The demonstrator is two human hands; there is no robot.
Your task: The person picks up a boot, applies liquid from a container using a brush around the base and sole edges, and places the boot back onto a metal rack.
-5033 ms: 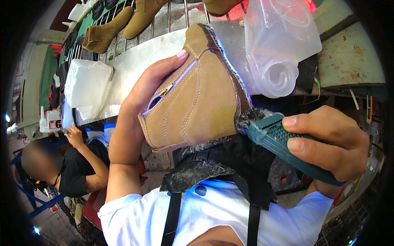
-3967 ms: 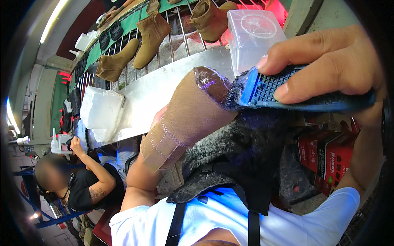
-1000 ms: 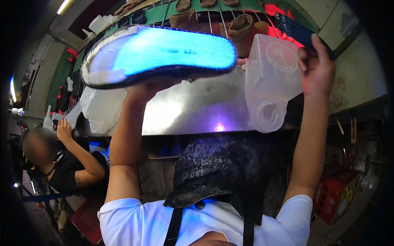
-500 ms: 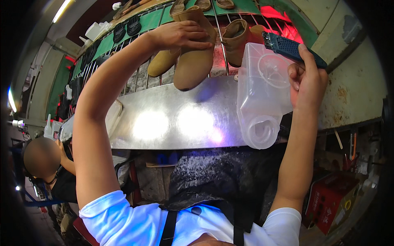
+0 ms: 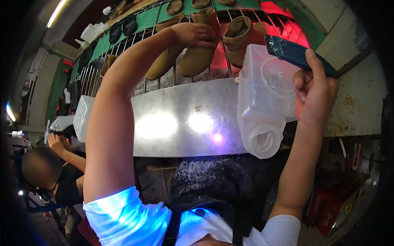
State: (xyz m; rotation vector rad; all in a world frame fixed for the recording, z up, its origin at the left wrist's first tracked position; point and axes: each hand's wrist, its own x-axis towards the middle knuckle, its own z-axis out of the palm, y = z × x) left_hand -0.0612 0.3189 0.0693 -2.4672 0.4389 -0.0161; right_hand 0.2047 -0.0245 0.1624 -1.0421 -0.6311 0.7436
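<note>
Up on the wire rack [image 5: 246, 24], the left hand [image 5: 193, 35] grips the top of a tan boot [image 5: 201, 53], just beside another boot [image 5: 240, 41]. Seat it squarely on the bars before loosening the fingers. Off to the side, the right hand [image 5: 314, 88] clenches a dark blue brush [image 5: 297, 53].

White short sleeves (dark straps over them), bare forearms.

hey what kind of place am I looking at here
Most likely a shoe factory line. Tan boots sit on a wire rack above a metal panel, the left hand rests on one, and a co-worker works alongside.
</note>
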